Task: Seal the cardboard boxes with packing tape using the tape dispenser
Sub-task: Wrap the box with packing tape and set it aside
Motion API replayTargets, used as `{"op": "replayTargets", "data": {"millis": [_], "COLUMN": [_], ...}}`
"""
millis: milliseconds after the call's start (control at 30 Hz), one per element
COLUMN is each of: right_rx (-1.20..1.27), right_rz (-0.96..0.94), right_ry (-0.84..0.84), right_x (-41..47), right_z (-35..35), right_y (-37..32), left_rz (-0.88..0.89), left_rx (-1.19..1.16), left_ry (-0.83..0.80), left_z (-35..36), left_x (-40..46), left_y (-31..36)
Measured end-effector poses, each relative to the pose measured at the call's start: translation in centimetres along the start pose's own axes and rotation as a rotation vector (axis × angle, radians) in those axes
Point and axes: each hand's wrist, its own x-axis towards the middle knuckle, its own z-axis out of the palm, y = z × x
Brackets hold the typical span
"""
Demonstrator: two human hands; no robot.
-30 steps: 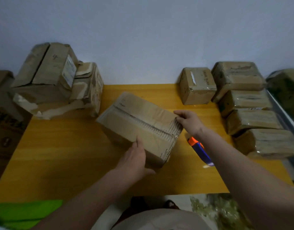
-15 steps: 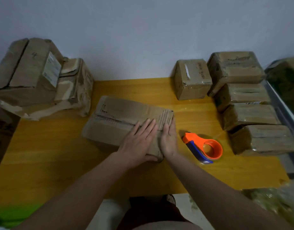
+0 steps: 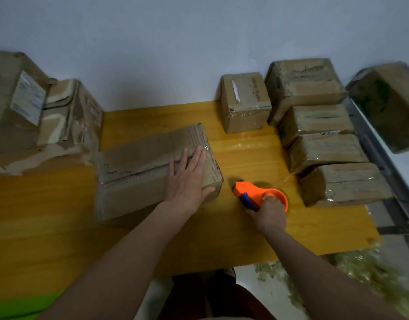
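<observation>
Taped brown parcels (image 3: 325,148) stacked right; the long worn cardboard box (image 3: 139,167) mid-surface looks unsealed, left hand (image 3: 187,179) flat on it, right hand (image 3: 269,211) gripping the orange tape dispenser (image 3: 256,192) beside it.

— What sits on your bench (image 3: 60,204)?

— It's yellow wood, set against the wall. In front of me lies a long cardboard box (image 3: 139,172), my left hand (image 3: 187,179) flat on its top. Just right of it is the orange tape dispenser (image 3: 259,192), gripped by my right hand (image 3: 268,211).

— And around the edges?

— Worn boxes (image 3: 44,121) are heaped at the far left. A small box (image 3: 245,102) stands at the back, and a row of taped boxes (image 3: 325,144) runs along the right edge.
</observation>
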Motion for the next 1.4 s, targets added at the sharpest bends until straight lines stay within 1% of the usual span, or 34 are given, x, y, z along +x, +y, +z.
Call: {"op": "replayTargets", "data": {"millis": [67, 100, 167, 233, 267, 333, 367, 400, 433, 467, 500, 533, 567, 667, 800, 867, 933, 1033, 1133, 1233, 1333, 1400], "right_rx": [-0.056, -0.017, 0.147, 0.349, 0.473, 0.718, 0.839, 0.931, 1.007, 1.063, 1.107, 1.129, 1.146, 1.138, 1.078, 1.054, 1.026, 1.001, 0.996, 0.973, 0.943, 0.868], "right_rz": [-0.068, -0.079, -0.099, -0.179, -0.240, -0.363, -0.414, -0.456, -0.496, -0.531, -0.566, -0.595, -0.621, -0.649, -0.617, -0.584, -0.545, -0.501, -0.524, -0.549, -0.529, -0.543], "right_ry": [-0.065, -0.070, -0.047, -0.044, -0.061, -0.136, -0.189, -0.240, -0.288, -0.322, -0.355, -0.386, -0.420, -0.515, -0.581, -0.607, -0.635, -0.651, -0.683, -0.733, -0.706, -0.730], "right_x": [0.3, 0.6, 1.3, 1.5, 1.5, 0.9, 0.5, 0.1, -0.3, -0.6, -0.9, -1.3, -1.6, -2.6, -3.3, -3.5, -3.9, -4.7, -5.3, -6.0, -6.6, -7.0], "right_z": [0.5, 0.6, 0.3, -0.9, -1.5, -2.9, -3.6, -4.2, -4.8, -5.4, -5.9, -6.5, -7.1, -8.6, -10.1, -10.9, -11.6, -12.4, -13.1, -13.7, -14.3, -14.8], "right_y": [0.8, 1.0, 1.3, 1.2, 1.1, 1.1, 1.2, 1.2, 1.4, 1.5, 1.6, 1.6, 1.6, 1.5, 1.2, 0.8, 0.2, -1.0, -1.9, -3.0, -4.3, -4.3], "left_rz": [0.012, 0.020, 0.014, -0.011, -0.025, -0.045, -0.056, -0.075, -0.095, -0.107, -0.104, -0.097, -0.083, -0.031, -0.005, 0.000, -0.028, -0.137, -0.171, -0.255, -0.304, -0.349], "left_rx": [0.012, 0.014, 0.023, 0.040, 0.050, 0.015, -0.064, -0.200, -0.371, -0.536, -0.634, -0.677, -0.713, -0.868, -1.107, -1.184, -1.249, -1.433, -1.415, -1.344, -1.264, -1.310], "left_ry": [0.010, 0.017, 0.025, 0.025, 0.008, -0.083, -0.134, -0.147, -0.099, 0.010, 0.120, 0.172, 0.148, -0.085, -0.222, -0.309, -0.375, -0.472, -0.435, -0.283, -0.150, -0.057], "left_z": [0.1, 0.1, 0.2, 0.0, -0.2, -1.1, -1.9, -2.9, -3.9, -4.8, -5.7, -6.5, -7.4, -9.2, -10.4, -10.6, -10.8, -10.6, -10.3, -9.9, -9.6, -9.7], "left_x": [-0.1, -0.2, -0.5, -0.6, -0.5, -0.3, -0.2, -0.1, 0.0, 0.1, 0.2, 0.4, 0.6, 0.9, 0.7, 0.8, 1.1, 1.7, 2.1, 2.6, 3.2, 3.6], "left_y": [0.0, -0.1, -0.1, 0.1, 0.2, 0.2, 0.2, 0.3, 0.5, 0.8, 1.3, 1.9, 2.5, 3.9, 3.5, 2.7, 2.0, 1.4, 0.9, 0.6, 0.3, -0.6]}}
